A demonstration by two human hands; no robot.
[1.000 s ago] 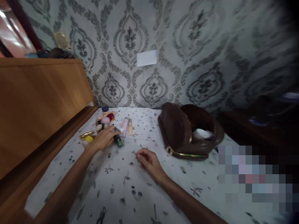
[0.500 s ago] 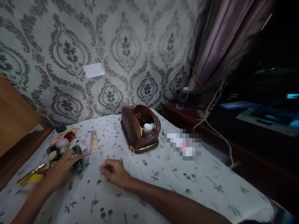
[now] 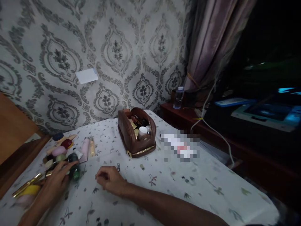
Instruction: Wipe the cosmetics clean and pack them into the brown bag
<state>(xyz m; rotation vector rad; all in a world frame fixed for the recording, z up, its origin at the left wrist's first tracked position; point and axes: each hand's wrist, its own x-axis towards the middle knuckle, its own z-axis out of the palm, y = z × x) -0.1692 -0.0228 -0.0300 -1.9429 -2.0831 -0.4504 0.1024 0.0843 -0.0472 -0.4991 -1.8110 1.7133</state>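
Observation:
My left hand (image 3: pixel 56 178) lies over a cluster of small cosmetics at the left, its fingers apart, with part of them hidden among the items. Its thumb is at a dark green bottle (image 3: pixel 75 173); whether it touches is unclear. Around it are a pink egg-shaped item (image 3: pixel 59 151), a dark red item (image 3: pixel 67 144), a gold tube (image 3: pixel 27 185) and a yellow-banded jar (image 3: pixel 32 190). Beyond stand a pink tube (image 3: pixel 85 149) and a slim yellowish bottle (image 3: pixel 92 148). My right hand (image 3: pixel 110 179) rests on the patterned cloth, fingers curled in, nothing visible inside.
A brown cosmetic bag (image 3: pixel 125 135) stands unzipped at the middle, holding a white-capped jar (image 3: pixel 142 131) and other items. A blurred-out item (image 3: pixel 181 146) lies to its right. Beyond the bed edge are a clear bottle (image 3: pixel 178 99) and a white cable (image 3: pixel 217 136).
The view has turned slightly, so the bag and cosmetics appear farther left. My left hand has shifted a little over the cluster; my right hand stays curled on the cloth.

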